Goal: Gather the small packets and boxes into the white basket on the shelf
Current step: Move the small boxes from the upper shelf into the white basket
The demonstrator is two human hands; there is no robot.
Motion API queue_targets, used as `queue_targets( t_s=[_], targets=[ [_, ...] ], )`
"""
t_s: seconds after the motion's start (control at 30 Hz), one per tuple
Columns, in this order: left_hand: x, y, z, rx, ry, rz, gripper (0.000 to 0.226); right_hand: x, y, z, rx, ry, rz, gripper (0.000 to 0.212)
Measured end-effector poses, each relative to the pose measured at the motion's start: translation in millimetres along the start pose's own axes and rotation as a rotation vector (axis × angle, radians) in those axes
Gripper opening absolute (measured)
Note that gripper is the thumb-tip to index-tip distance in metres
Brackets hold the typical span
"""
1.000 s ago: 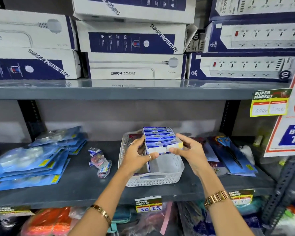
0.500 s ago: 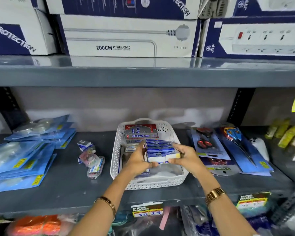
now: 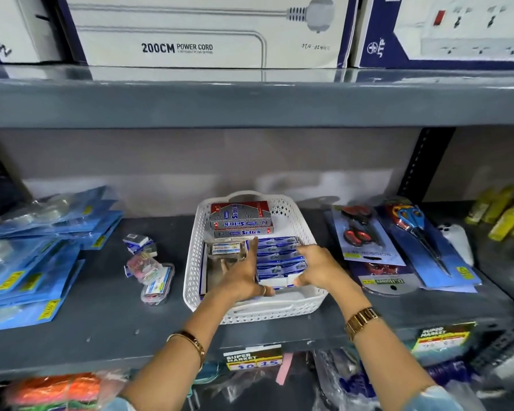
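block of blue boxes: small card cartons in a shrink-wrapped slab, low inside the white basket; probably light, stiff, a little slick
grip: left hand and right hand press its two short sides, flat-fingered, closed on the slab; best held there, squarely
beyond the grip: red-and-silver Softek cartons, stacked at the basket's far end
left of the grip: loose small packets on the grey shelf; crinkly plastic, likely soft
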State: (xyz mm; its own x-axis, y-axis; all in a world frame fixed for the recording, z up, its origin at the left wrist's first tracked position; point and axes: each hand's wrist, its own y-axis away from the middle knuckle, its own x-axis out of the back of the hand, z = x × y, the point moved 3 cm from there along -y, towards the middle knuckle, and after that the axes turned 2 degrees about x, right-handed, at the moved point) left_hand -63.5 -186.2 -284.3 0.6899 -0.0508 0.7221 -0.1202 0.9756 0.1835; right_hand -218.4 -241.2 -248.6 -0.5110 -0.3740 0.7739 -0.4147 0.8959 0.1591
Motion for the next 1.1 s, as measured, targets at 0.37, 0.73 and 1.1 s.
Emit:
queue_targets(
  t_s=[0.37, 0.73, 1.1],
  targets=[
    [-4, 0, -1, 0.053, -0.191, 0.004, 0.117, -18, 8, -9, 0.050, 0.393, -0.036, 0.045],
    [27, 29, 10, 0.069, -0.164, 0.277, 0.092, 2, 31, -28, 0.170, 0.405, 0.168, 0.054],
    [60, 93, 11, -0.028, -0.216, 0.533, 0.068, -11, 68, -56, 0.296, 0.477, 0.246, 0.075]
  ],
)
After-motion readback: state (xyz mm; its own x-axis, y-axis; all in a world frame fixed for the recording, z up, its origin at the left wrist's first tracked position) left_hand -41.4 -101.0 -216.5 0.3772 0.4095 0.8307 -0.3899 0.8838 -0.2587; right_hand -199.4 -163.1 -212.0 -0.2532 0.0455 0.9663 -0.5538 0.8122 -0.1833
